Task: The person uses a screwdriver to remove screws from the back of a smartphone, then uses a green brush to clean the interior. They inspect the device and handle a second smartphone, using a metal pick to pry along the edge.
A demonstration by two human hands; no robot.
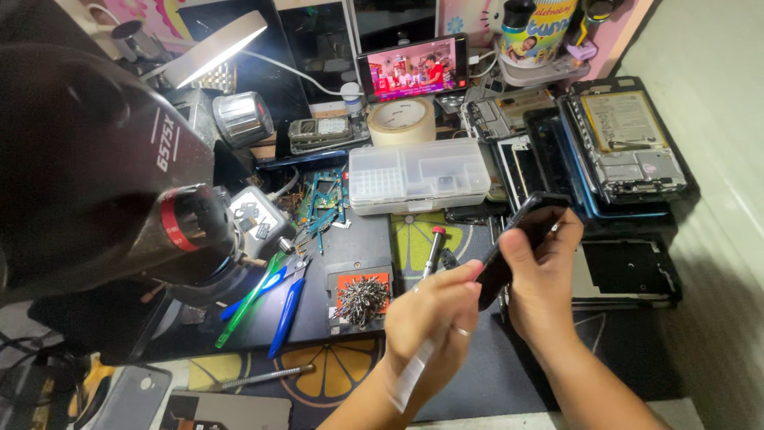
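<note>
Over the dark work mat [334, 231] at the front of a crowded repair bench, two bare hands meet around one dark phone [521, 239]. Right hand [541, 279]: fingers curled shut round the phone's lower half, thumb laid across its near edge, the handset held tilted with its top end raised toward the back of the bench. Left hand [434, 314]: fingers closed, ring on one finger, pinching a thin pale strip-like tool [414, 370] whose upper end meets the phone's near edge; the tool is blurred and its exact kind cannot be told. Phone position: clear of the mat, held between both hands, just right of the bench centre. Items nearby: a red-capped screwdriver [432, 248] lying on the mat just left of the hands; an orange-and-black pad bearing a heap of small metal parts [362, 299]; green and blue tweezers [267, 299] further left; a clear compartment box [419, 175] behind; a roll of pale tape [402, 119] behind that; a small propped phone with a lit screen [412, 76]; opened handsets with exposed insides [625, 139] at the right rear; a large black microscope body with a red ring [119, 183] filling the left; a lit lamp head [219, 44] above it.
</note>
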